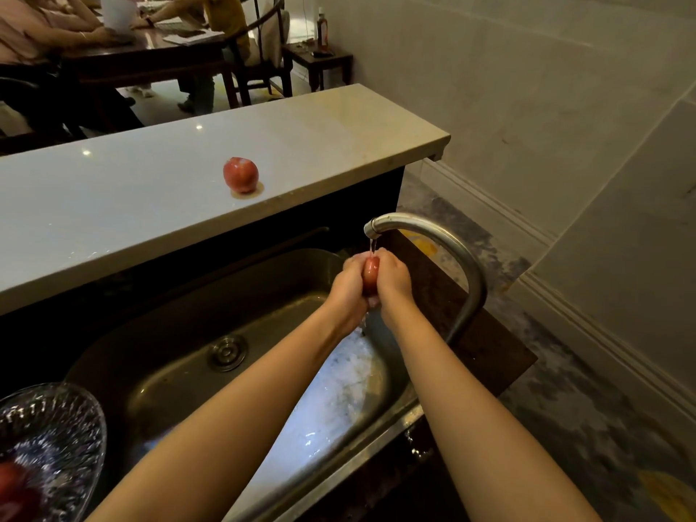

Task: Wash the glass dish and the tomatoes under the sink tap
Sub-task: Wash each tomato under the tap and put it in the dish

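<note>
Both hands meet under the spout of the tap (444, 244), a tomato (371, 276) pressed between them while a thin stream of water (373, 244) falls on its top. The left hand (348, 292) curls round the tomato's left side and the right hand (394, 281) round its right. Each grip is closed on the fruit, with only a strip of red showing between the palms. They hang over the far right end of the sink (162, 371).

A second tomato (241, 174) stands on the pale surface (113, 205) at about ten o'clock from the hands, with a wet ring under it that suggests it is already rinsed. The glass dish (56, 427) stands at about eight o'clock, by the sink's near left corner. It is beaded with drops, and a third tomato (13, 491) is partly in view inside it.

The step in hand looks to be rinsing this tomato. The next move probably calls for turning it so the stream reaches every side, then a firm hold on the slippery skin to carry it out — to dish or surface, I cannot tell which.
</note>
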